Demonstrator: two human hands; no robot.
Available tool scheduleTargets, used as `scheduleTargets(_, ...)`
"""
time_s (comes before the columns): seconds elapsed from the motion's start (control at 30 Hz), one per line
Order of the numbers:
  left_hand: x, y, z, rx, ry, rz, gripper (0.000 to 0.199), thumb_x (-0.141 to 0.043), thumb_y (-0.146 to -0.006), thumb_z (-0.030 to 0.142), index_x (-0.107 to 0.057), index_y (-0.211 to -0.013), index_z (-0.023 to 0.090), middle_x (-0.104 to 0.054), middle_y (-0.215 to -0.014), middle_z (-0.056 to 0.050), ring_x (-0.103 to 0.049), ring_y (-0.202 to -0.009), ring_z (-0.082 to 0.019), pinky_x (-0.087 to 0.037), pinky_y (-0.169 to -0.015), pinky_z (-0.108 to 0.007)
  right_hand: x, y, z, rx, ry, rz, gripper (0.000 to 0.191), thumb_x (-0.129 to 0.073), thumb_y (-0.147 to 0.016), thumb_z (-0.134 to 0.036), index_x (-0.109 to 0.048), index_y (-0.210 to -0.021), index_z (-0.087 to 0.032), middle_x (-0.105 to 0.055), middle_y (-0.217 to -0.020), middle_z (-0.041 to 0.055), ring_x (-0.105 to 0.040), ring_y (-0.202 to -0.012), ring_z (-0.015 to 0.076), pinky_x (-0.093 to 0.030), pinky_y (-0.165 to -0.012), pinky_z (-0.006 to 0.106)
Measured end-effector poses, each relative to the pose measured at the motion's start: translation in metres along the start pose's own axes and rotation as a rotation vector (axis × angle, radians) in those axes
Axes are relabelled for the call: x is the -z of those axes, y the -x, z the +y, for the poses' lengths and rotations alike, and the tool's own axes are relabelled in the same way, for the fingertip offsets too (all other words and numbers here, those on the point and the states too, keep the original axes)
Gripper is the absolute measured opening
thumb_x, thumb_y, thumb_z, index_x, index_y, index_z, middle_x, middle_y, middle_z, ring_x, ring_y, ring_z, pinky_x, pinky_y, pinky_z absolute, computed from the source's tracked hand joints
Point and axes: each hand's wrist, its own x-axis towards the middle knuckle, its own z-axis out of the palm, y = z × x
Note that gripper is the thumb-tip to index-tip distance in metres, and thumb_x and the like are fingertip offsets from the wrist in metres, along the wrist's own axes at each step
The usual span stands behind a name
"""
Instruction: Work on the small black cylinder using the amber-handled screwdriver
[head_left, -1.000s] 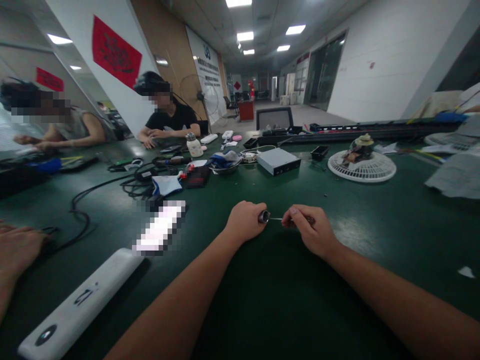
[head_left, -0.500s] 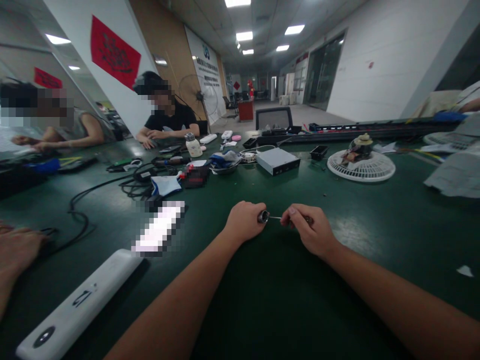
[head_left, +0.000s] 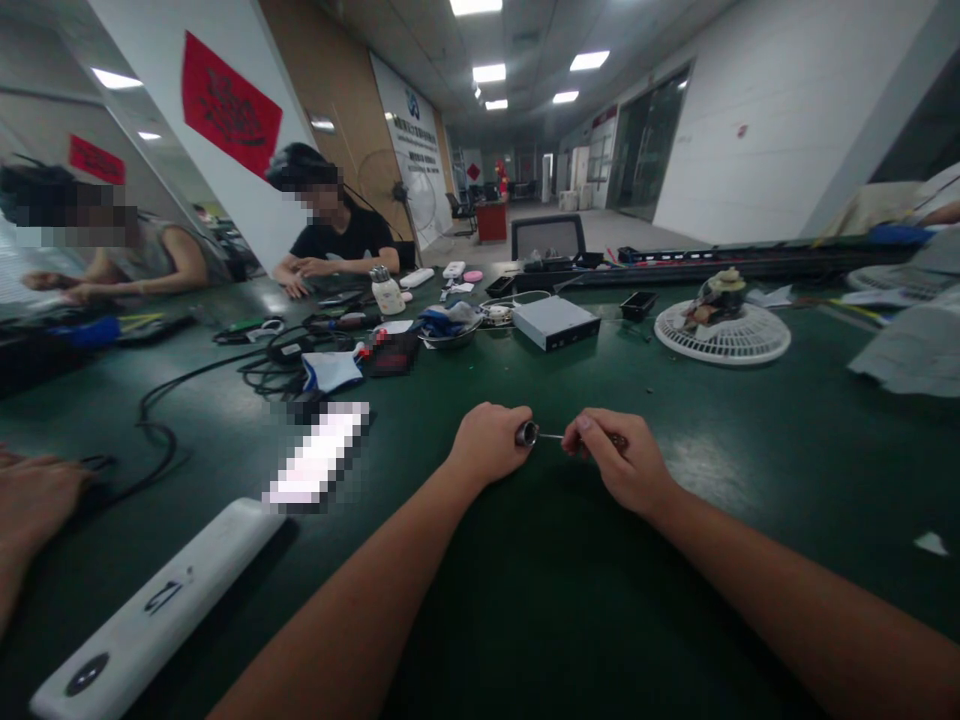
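Near the middle of the dark green table point(head_left: 570, 580), my left hand point(head_left: 487, 442) is closed round a small dark cylindrical part point(head_left: 526, 433), whose round metallic end faces my right hand. My right hand point(head_left: 619, 455) is closed on a screwdriver; its thin metal shaft point(head_left: 551, 435) points left and reaches the end of the part. The handle lies mostly hidden under my fingers. Whether the tip touches the part or sits inside it is too small to tell.
A long white device point(head_left: 165, 610) and a lit screen point(head_left: 322, 455) lie left. Another person's hand point(head_left: 41, 495) rests at the left edge. Beyond are cables point(head_left: 161, 400), a grey metal box point(head_left: 556, 322) and a white fan grille point(head_left: 724, 340). Two people sit at the far left.
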Motion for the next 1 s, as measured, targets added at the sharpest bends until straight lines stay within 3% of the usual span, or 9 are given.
scheduleTargets(0.23, -0.0011, 0.0001, -0.0015, -0.001, 0.009, -0.007, 0.015, -0.059, -0.089, 0.036, -0.065, -0.085, 0.024, -0.068, -0.073, -0.003, -0.063, -0.071, -0.022, -0.039, -0.066, -0.033, -0.0008, 0.0017, -0.002, 0.0, -0.137, -0.034, 0.037, -0.045, -0.104, -0.033, -0.071, -0.084, -0.017, -0.067, -0.076, 0.0036, -0.064, -0.069, 0.0158, -0.049, -0.063, 0.03)
scheduleTargets(0.47, -0.0001, 0.0003, -0.0011, 0.004, 0.014, -0.015, 0.017, -0.057, -0.09, 0.037, -0.064, -0.084, 0.023, -0.068, -0.073, -0.003, -0.063, -0.071, -0.022, -0.04, -0.068, -0.033, -0.0005, 0.0, 0.001, -0.028, 0.005, 0.01, 0.037, -0.047, -0.104, -0.034, -0.072, -0.083, -0.017, -0.068, -0.075, 0.0037, -0.064, -0.068, 0.0158, -0.049, -0.064, 0.03)
scheduleTargets(0.7, 0.0028, 0.0002, 0.0005, 0.018, 0.014, -0.038, 0.018, -0.056, -0.091, 0.037, -0.066, -0.086, 0.024, -0.069, -0.075, -0.004, -0.064, -0.073, -0.022, -0.042, -0.07, -0.033, -0.0015, 0.0018, -0.0019, -0.075, -0.174, -0.04, 0.04, -0.046, -0.104, -0.038, -0.072, -0.084, -0.016, -0.069, -0.074, 0.0049, -0.067, -0.067, 0.0169, -0.051, -0.061, 0.029)
scheduleTargets(0.87, 0.0035, 0.0001, -0.0001, 0.037, 0.017, -0.047, 0.011, -0.06, -0.087, 0.031, -0.067, -0.088, 0.023, -0.069, -0.076, -0.004, -0.064, -0.074, -0.023, -0.042, -0.07, -0.033, -0.0013, 0.0005, -0.0015, -0.05, -0.054, 0.014, 0.036, -0.046, -0.105, -0.036, -0.071, -0.087, -0.016, -0.069, -0.076, 0.0043, -0.065, -0.068, 0.0154, -0.049, -0.062, 0.029)
scheduleTargets(1.0, 0.0021, 0.0005, 0.0002, 0.016, 0.016, -0.037, 0.018, -0.055, -0.091, 0.037, -0.066, -0.085, 0.024, -0.069, -0.074, -0.005, -0.064, -0.073, -0.023, -0.041, -0.068, -0.033, 0.0009, 0.0008, -0.0022, -0.018, -0.019, -0.044, 0.04, -0.046, -0.105, -0.035, -0.071, -0.079, -0.016, -0.069, -0.073, 0.0042, -0.065, -0.067, 0.0153, -0.049, -0.065, 0.029)
